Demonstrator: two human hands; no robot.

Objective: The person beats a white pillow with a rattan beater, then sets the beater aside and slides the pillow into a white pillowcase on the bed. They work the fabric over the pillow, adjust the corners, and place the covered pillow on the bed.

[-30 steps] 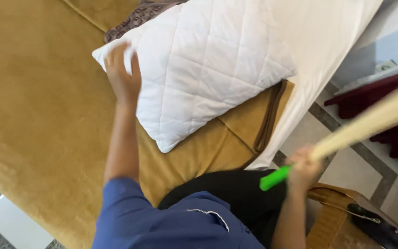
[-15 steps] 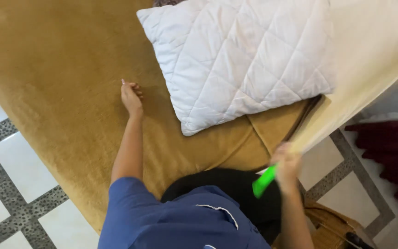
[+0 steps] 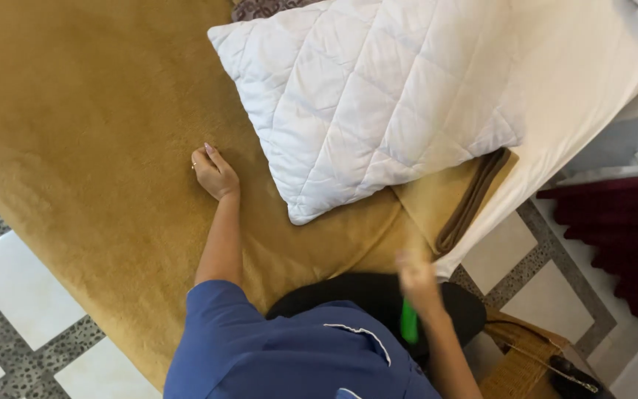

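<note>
The green handle [image 3: 408,322] sits low in the head view, just in front of the person's dark trousers, and its long axis runs close to straight up and down in the picture, the lower end toward the body. It looks like a bright green, smooth, slim grip; only a short stretch shows, and whatever it belongs to beyond that cannot be made out here. The right hand [image 3: 416,275] is right above it and blurred, wrapped around the top of the green handle as far as can be told, fingers folded rather than spread, though the exact grip is too smeared to call. Over on the other side, the left hand [image 3: 214,172] is down on the mustard-gold blanket [image 3: 90,140], fingers curled loosely under with the knuckles up, touching the cloth and holding nothing, a ring on one finger. Just beside that hand, to its right, lies the white quilted pillow [image 3: 367,103], diamond-stitched, tilted with one corner pointing down toward the person. Under the pillow's lower right edge a folded corner of the blanket shows its brown border [image 3: 474,203], lying over a white sheet [image 3: 577,96] that hangs off the bed. Below is the tiled floor [image 3: 9,288], pale squares with speckled grey bands, and a wicker basket [image 3: 518,362] by the right leg.
</note>
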